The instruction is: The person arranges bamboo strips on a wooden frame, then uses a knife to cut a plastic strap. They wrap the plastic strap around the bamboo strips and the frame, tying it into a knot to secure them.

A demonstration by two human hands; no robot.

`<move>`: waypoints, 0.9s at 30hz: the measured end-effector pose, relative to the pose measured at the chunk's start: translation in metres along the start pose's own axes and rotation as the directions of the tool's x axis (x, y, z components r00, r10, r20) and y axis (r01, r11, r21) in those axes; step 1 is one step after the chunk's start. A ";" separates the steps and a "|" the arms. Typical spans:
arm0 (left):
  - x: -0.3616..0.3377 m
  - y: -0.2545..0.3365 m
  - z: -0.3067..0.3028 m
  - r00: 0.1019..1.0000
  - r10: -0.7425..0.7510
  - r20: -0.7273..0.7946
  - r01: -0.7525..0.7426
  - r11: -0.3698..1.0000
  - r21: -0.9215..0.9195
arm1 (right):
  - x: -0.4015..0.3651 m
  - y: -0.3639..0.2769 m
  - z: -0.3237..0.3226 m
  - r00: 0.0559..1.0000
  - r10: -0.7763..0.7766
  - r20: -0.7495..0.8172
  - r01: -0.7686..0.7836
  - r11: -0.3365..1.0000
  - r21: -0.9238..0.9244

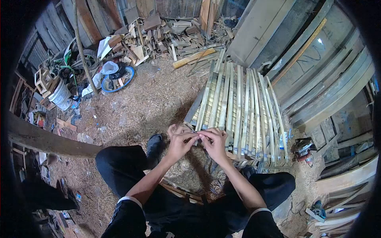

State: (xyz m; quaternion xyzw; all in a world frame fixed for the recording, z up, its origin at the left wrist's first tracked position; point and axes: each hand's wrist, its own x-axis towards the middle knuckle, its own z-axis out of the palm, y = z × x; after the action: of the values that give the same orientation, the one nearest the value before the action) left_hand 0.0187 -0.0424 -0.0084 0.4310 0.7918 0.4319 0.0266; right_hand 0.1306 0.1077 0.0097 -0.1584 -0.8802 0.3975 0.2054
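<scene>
My left hand and my right hand meet in front of me, above the gap between my knees. The fingertips of both are pinched together and touch. Whatever small thing they hold, if anything, is too small to name. Just beyond my right hand lies a slatted wooden panel, made of long pale strips set side by side over a woven-looking layer. Its near left corner is partly hidden behind my hands.
A heap of wood offcuts lies by the back wall. At the left are a blue basin with scraps and a white bucket. A red power tool rests right of the panel. Boards lean at the right.
</scene>
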 end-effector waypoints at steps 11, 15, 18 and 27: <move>-0.002 -0.008 0.001 0.999 -0.035 -0.001 0.035 0.998 -0.051 | 0.001 0.008 0.003 0.999 -0.020 0.036 0.016 0.995 0.103; -0.002 -0.005 -0.005 0.997 -0.052 0.057 0.052 0.999 -0.001 | 0.002 0.011 0.005 0.999 0.046 0.028 -0.051 0.978 0.200; -0.004 -0.004 -0.006 0.999 0.046 -0.010 -0.046 0.998 0.032 | 0.004 0.009 0.001 0.997 0.032 0.070 -0.045 0.982 0.185; -0.002 -0.008 -0.005 0.996 -0.041 0.083 0.038 0.999 0.034 | 0.009 0.011 -0.006 0.911 -0.404 0.082 0.411 0.871 -0.268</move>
State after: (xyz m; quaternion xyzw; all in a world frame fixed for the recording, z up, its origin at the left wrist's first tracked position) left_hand 0.0126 -0.0487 -0.0118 0.4333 0.8053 0.3999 0.0613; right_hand 0.1269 0.1223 0.0071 0.0079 -0.9432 0.2189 0.2498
